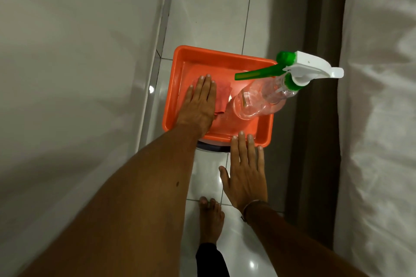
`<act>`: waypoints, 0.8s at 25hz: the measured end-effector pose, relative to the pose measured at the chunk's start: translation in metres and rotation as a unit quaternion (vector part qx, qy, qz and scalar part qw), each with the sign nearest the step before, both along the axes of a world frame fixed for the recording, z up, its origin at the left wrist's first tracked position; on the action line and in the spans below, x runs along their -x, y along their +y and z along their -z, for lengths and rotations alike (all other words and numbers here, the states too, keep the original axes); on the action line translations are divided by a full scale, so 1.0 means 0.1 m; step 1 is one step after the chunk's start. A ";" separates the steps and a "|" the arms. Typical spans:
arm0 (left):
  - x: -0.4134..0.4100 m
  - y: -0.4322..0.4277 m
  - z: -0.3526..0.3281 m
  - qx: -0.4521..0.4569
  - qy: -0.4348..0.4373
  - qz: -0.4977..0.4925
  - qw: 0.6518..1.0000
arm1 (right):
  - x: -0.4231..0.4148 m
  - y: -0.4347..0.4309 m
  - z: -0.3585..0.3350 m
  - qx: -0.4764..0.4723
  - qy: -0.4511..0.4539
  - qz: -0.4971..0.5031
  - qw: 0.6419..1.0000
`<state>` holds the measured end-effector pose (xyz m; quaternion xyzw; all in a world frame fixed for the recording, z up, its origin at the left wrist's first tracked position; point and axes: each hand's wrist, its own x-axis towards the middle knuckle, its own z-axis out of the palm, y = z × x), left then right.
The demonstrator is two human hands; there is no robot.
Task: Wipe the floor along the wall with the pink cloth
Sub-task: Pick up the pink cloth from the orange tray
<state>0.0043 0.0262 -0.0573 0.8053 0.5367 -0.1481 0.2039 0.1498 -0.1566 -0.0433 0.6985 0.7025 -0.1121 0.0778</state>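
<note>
The pink cloth [65, 93] lies crumpled inside an orange tray [216, 55] that stands on the white tiled floor [209, 7] beside the wall [78, 51]. My left hand [198, 105] reaches into the tray, flat with fingers together, its edge over the cloth's left part; I cannot tell whether it touches the cloth. My right hand [245, 175] hovers open, fingers spread, just in front of the tray's near rim and holds nothing.
A clear spray bottle [261, 101] with a green and white trigger head stands in the tray's right half. A skirting strip [157, 51] runs along the wall. A bed with white sheets [378, 96] borders the narrow floor strip on the right. My bare foot [211, 220] is below.
</note>
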 end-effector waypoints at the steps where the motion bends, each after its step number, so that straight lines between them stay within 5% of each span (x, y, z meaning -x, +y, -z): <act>1: 0.00 -0.01 0.00 -0.015 -0.015 -0.006 1.000 | 0.00 0.01 -0.01 -0.006 -0.002 -0.005 1.000; 11: 0.21 -0.34 -0.79 -0.077 -0.064 -0.054 0.994 | 0.05 -0.20 -0.56 0.016 -0.010 -0.024 1.000; 20: 0.92 -1.86 -1.56 -0.083 -0.088 -0.042 0.992 | 0.48 -1.28 -1.12 0.039 0.003 -0.012 0.999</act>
